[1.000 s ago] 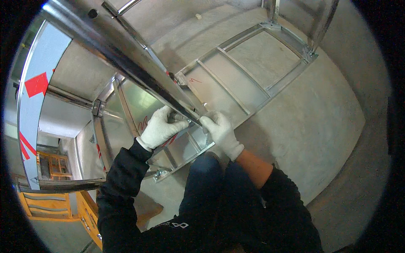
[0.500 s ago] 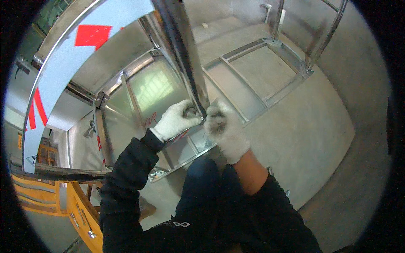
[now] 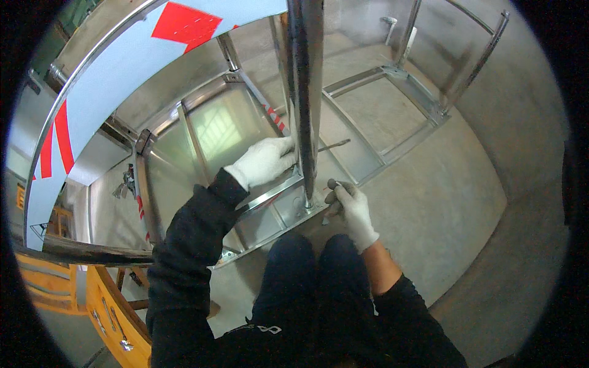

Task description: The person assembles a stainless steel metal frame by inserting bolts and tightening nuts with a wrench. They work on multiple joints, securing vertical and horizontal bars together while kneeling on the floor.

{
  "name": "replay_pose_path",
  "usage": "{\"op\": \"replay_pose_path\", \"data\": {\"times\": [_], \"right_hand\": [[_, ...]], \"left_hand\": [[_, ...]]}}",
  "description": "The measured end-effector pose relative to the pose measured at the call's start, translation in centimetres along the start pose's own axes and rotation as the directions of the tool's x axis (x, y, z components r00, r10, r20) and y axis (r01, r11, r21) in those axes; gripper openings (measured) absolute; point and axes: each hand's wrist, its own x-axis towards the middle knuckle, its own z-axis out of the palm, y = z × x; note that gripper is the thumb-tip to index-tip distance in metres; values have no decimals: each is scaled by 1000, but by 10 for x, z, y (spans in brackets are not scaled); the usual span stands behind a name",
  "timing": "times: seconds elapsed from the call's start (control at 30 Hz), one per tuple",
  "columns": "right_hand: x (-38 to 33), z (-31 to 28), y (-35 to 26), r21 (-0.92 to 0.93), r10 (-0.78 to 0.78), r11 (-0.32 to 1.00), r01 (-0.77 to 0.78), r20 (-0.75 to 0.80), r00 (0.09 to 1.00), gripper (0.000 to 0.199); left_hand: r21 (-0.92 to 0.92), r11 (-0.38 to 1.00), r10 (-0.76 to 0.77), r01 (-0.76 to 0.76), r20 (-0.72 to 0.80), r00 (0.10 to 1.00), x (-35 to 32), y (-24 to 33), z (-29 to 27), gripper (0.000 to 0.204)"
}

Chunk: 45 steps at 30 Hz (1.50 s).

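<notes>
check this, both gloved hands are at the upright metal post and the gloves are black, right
Not quite: the head view shows white gloves. The left hand rests against the upright metal post, and the right hand is at its base.

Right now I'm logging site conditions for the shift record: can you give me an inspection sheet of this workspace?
Surface: bare grey concrete floor.
Job's things: steel frame flat on the floor; upright metal post rising from its corner.
Clutter: clamp-like tool by the frame's left rail.
Hands: left hand, white-gloved, against the post; right hand, gloved, pinching a small dark part at the post's base.
Cables: nothing seen.
Surroundings: second frame beyond; white panel with red marks; orange rack.
</notes>
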Motion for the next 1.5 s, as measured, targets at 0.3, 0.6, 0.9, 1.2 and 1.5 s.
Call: {"op": "replay_pose_path", "data": {"times": [0.3,0.6,0.9,1.2,1.5], "right_hand": [[3,0,11,135,42,990,-46,29,999,41],[3,-2,19,144,57,988,-54,-20,998,37],[4,2,20,120,62,991,-59,-25,998,35],[1,-5,17,109,25,994,-24,-10,1000,39],[4,-13,28,168,23,986,-19,-26,999,38]], "left_hand": [[-493,823,-224,281,172,959,-17,-5,-4,44],[-908,402,-182,116,45,982,-26,-44,10,37],[-799,577,-274,167,3,962,-20,-46,19,33],[-280,960,-80,-1,-277,957,-22,-31,27,22],[-305,948,-178,93,-263,948,-37,14,16,20]]}}
